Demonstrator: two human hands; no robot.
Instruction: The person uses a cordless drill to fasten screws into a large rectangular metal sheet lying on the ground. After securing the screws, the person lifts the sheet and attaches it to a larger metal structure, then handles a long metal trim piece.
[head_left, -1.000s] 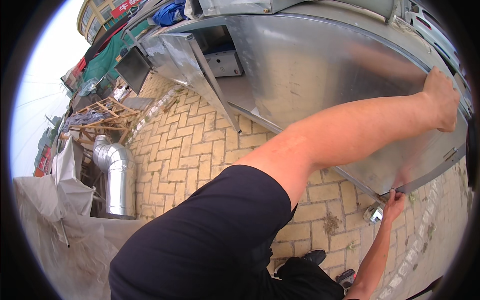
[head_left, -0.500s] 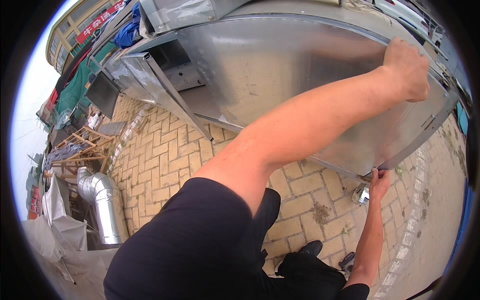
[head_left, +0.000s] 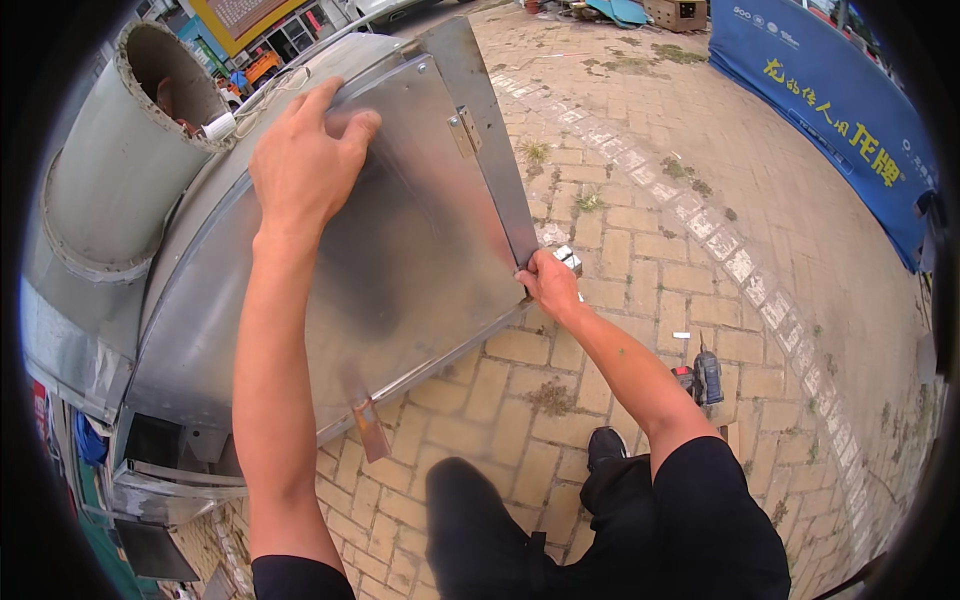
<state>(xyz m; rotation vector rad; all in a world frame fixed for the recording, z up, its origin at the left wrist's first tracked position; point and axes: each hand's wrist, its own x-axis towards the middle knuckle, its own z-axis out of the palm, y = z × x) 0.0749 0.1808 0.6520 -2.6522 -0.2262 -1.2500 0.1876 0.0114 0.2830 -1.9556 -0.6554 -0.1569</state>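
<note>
A large shiny sheet-metal panel point(head_left: 400, 240) forms the side of a metal cabinet before me. My left hand point(head_left: 305, 160) lies against its top edge, open, fingers stretched up and the thumb apart. At the panel's lower right corner, my right hand point(head_left: 552, 285) is closed, with fingertips pinching the edge; part of the grip is hidden. A small metal hinge point(head_left: 464, 132) joins the panel to a narrow upright metal strip point(head_left: 490, 150) at its right side. Behind the right hand, a small shiny metal piece point(head_left: 567, 258) sits low near the corner.
A wide grey duct point(head_left: 120, 190) stands on the cabinet's left top. A cordless power tool point(head_left: 706, 378) rests on the brick paving point(head_left: 640, 340), right of my shoe point(head_left: 606, 447). A reddish-brown strip point(head_left: 371, 432) shows at the panel's lower edge. A blue banner point(head_left: 830, 120) stands far right.
My view has swung to the right. My left hand has loosened from its curled hold on the top edge, its thumb now apart. My right hand remains at the lower corner.
</note>
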